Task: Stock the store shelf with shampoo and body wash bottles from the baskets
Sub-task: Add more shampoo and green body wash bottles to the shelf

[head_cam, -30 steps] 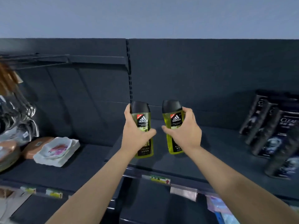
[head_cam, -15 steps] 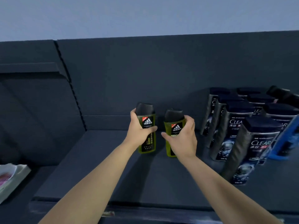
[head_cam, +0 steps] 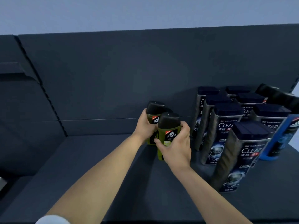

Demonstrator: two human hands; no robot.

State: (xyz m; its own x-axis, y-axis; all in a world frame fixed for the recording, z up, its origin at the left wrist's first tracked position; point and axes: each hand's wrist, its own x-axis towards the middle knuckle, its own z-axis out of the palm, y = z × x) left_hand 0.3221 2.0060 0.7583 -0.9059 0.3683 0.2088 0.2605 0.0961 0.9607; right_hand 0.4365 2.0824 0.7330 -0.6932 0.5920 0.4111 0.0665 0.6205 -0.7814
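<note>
Rear bottle [head_cam: 154,110], grasped by left hand [head_cam: 144,128], hides partly behind front bottle [head_cam: 169,126] grasped by right hand [head_cam: 176,146].

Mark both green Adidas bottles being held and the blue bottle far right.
Rear green plastic black-capped Adidas bottle [head_cam: 155,109]: head view, black cap.
Front green plastic black-capped Adidas bottle [head_cam: 170,135]: head view, front label.
Blue plastic bottle [head_cam: 275,141]: head view, blue side wall.

Found front adidas bottle [head_cam: 168,131] olive-green, with black cap, white three-stripe logo and red "NEW" flash. Found rear adidas bottle [head_cam: 155,108] alike in cap and flash. Recorded Clear bottles [head_cam: 242,153] as silver-grey at the sides, navy-capped, dark blue in front with white lettering. Noted blue bottle [head_cam: 273,143] bright blue along its edge. Logged shelf [head_cam: 80,167] and back panel [head_cam: 113,70] as dark slate, wall [head_cam: 145,12] as pale grey-blue.
</note>
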